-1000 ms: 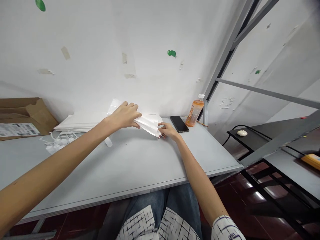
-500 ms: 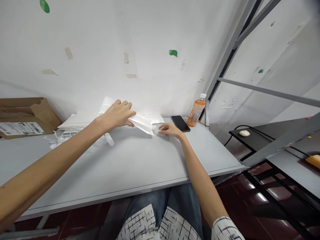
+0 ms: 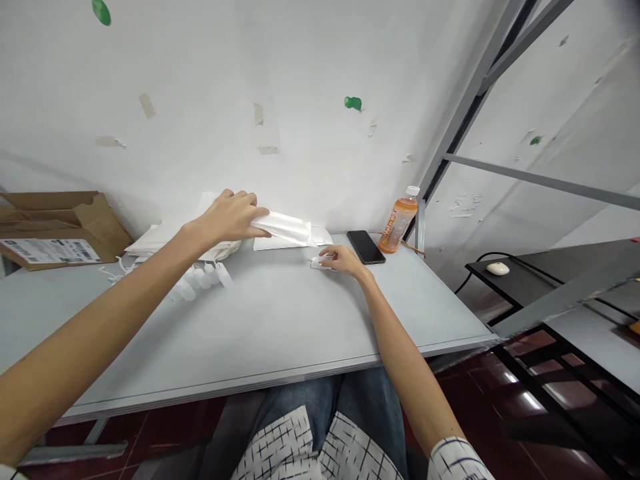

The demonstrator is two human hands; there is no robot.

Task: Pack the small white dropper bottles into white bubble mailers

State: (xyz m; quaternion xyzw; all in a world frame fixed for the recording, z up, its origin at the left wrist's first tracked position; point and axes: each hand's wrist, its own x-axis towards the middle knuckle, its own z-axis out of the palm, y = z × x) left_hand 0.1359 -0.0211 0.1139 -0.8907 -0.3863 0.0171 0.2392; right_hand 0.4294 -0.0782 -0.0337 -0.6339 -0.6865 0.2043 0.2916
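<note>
My left hand (image 3: 231, 217) is closed around a long white bag (image 3: 286, 228), held tilted above the table with its right end lower. Part of the bag is hidden behind that hand. Down at the tabletop, my right hand (image 3: 343, 259) has its fingers bent and closed on a small white piece (image 3: 317, 263), just below the bag's low end. The fingers cover much of this piece, so its kind does not show. A flat white packet (image 3: 323, 236) lies behind the bag against the wall. Under my left forearm are several small white pieces with cords (image 3: 203, 277).
A stack of white packets (image 3: 150, 241) and an open cardboard box (image 3: 60, 230) stand on the left of the grey table (image 3: 280, 313). On the right are a black phone (image 3: 366, 247) and a bottle of orange drink (image 3: 399, 221), close to a metal frame (image 3: 421, 223).
The bag's right end has lifted and moved away from my right hand. The small white piece, earlier at the bag's end, now lies at the tabletop under my right fingers.
</note>
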